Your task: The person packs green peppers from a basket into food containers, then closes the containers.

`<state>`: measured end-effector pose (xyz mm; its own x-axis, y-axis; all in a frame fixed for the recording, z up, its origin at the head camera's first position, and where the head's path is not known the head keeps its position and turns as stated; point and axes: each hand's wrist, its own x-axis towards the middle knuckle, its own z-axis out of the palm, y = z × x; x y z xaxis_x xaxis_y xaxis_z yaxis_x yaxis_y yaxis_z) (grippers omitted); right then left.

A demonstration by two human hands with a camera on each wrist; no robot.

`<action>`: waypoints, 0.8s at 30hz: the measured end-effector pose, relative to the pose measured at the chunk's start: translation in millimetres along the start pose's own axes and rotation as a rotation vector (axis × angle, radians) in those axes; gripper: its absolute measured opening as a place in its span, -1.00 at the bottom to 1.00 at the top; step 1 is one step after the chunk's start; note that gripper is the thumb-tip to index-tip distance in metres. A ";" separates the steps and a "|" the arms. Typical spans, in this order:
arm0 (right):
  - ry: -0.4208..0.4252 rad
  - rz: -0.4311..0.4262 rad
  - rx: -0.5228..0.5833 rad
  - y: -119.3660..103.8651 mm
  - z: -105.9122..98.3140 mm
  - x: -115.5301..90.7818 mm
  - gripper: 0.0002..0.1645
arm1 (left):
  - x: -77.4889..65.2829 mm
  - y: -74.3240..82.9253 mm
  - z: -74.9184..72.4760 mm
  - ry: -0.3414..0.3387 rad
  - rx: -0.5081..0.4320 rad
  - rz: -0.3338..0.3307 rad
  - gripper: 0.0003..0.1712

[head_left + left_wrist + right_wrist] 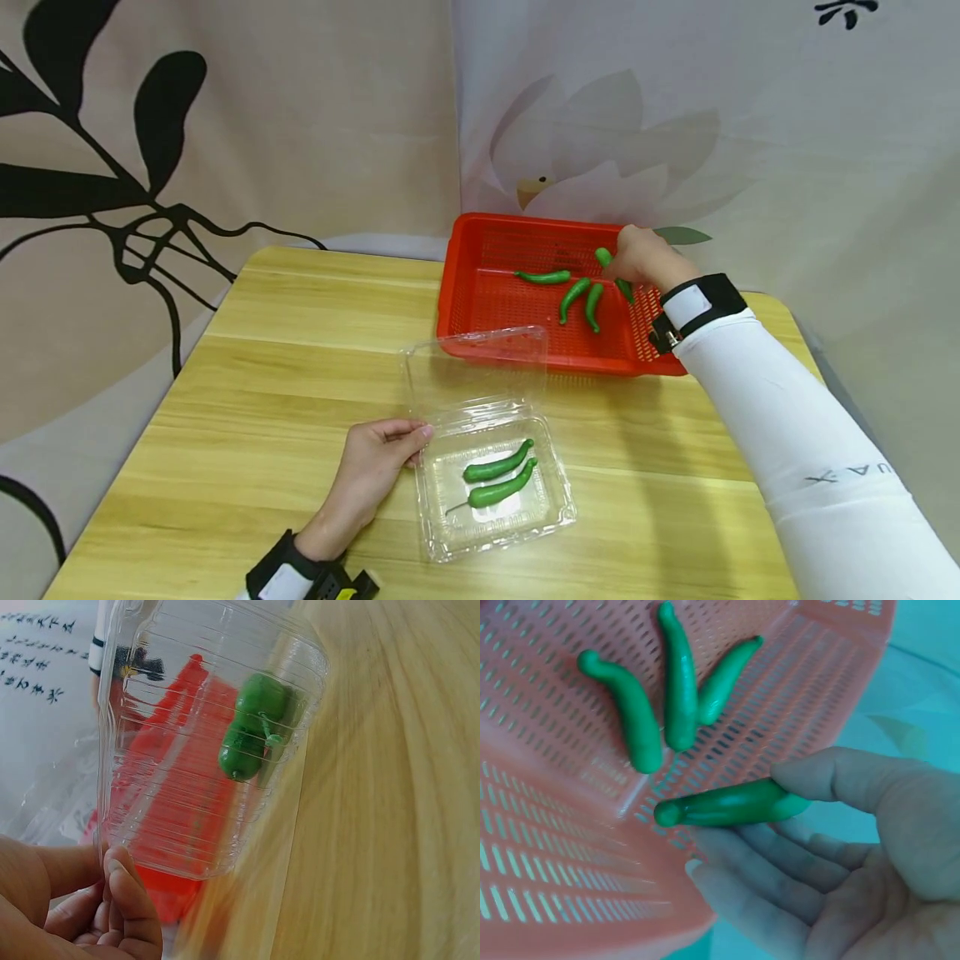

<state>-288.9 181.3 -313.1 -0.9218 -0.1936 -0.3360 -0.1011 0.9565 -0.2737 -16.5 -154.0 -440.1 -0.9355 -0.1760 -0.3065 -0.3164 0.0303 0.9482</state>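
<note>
My left hand [375, 467] pinches the left edge of a clear plastic clamshell box [442, 542], near its hinge. The box lies with its lid [476, 367] folded back, and inside it are two green chili peppers [501, 493], one with a thin stem. In the left wrist view, thumb and fingers squeeze the box's rim [103, 787]. Over the right end of a red plastic basket [465, 308], my right hand [648, 258] holds another green chili pepper [735, 805] between thumb and fingers. Three more chili peppers [679, 682] lie on the basket floor beside that hand.
The basket stands at the back of a wooden table [300, 333], close to a printed cloth backdrop [337, 125]. The box's raised lid overlaps the basket's front rim in the head view. My right forearm [795, 433] reaches across the table's right side.
</note>
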 end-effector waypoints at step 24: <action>0.203 -0.147 0.069 -13.7 2.7 -48.2 -0.81 | -1.1 -0.5 0.7 -0.005 -0.013 0.005 -0.89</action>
<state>-242.1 176.9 -295.5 -0.9559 -0.2754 -0.1019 -0.2206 0.9026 -0.3698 -15.4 -153.1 -440.3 -0.9377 -0.1712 -0.3022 -0.3098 0.0186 0.9506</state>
